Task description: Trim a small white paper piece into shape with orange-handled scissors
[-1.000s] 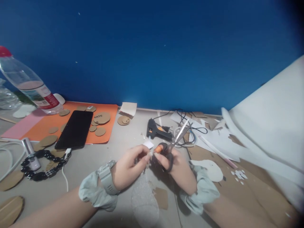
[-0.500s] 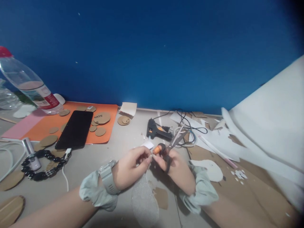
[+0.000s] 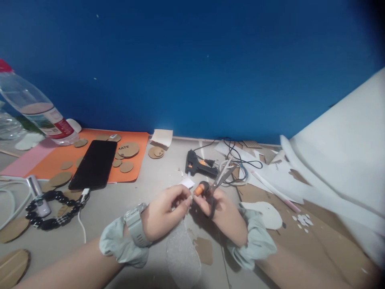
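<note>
Scissors (image 3: 221,178) with dark blades and orange-and-black handles hang on my right hand (image 3: 224,212), blades pointing up and away. The thumb and finger of that hand are pinched close to those of my left hand (image 3: 167,212). My left fingers are pressed together on something too small to make out. Beneath my hands lies a pale, glittery rounded piece (image 3: 183,255), beside a small brown cardboard scrap (image 3: 203,251). A black glue gun (image 3: 200,164) rests just beyond my fingers, with a small white paper (image 3: 187,183) in front of it.
To the left are a black phone (image 3: 94,164), cardboard discs (image 3: 128,149) on an orange sheet (image 3: 141,160), a bottle (image 3: 45,116) and a beaded bracelet (image 3: 54,222). On the right lie cables, a white cutout (image 3: 264,214), small white pieces (image 3: 303,220) and cardboard (image 3: 319,249). A blue wall stands behind.
</note>
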A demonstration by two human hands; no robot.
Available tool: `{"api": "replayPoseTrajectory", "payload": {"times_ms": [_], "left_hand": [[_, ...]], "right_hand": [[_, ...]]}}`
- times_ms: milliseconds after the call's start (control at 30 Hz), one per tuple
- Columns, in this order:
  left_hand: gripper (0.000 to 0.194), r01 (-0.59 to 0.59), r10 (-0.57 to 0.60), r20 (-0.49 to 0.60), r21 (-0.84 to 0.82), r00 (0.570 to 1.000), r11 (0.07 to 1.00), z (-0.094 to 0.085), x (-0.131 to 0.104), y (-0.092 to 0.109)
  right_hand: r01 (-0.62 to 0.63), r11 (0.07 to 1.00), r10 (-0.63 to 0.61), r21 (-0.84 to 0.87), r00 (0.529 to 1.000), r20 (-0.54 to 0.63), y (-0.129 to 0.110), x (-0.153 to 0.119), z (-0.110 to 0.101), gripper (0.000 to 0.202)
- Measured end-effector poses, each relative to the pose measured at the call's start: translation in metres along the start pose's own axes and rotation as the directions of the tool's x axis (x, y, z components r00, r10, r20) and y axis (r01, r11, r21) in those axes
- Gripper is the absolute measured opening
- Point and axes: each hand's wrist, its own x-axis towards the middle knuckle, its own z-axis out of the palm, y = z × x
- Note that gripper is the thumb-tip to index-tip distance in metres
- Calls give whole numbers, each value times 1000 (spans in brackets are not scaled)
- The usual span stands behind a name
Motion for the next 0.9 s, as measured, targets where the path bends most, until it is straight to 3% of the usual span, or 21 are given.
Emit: {"api": "replayPoseTrajectory", "payload": {"times_ms": [300,433,567,667,900], "left_hand": [[15,3,-5,-55,-41,998,999,1,-1,2],[16,-27,9,-142,-130,990,991,0,-1,0],[15,-40,2,-218,-172,976,984,-2,-1,0],[15,-48,1,-246,-186,969,981,-2,-1,0],[12,-48,-6,-271,-193,963,980,-1,-1,1]], "right_hand": [[23,1000,-23,6,999,33,3,-1,-1,17],[129,992,-126,-12,983,133,8,-3,-5,28],[200,977,-176,-70,950,259,6,-3,-4,26],[198,963,-133,-184,939,316,3,-1,-4,23],[183,910,-59,-371,945,321,2,0,-5,19]]}}
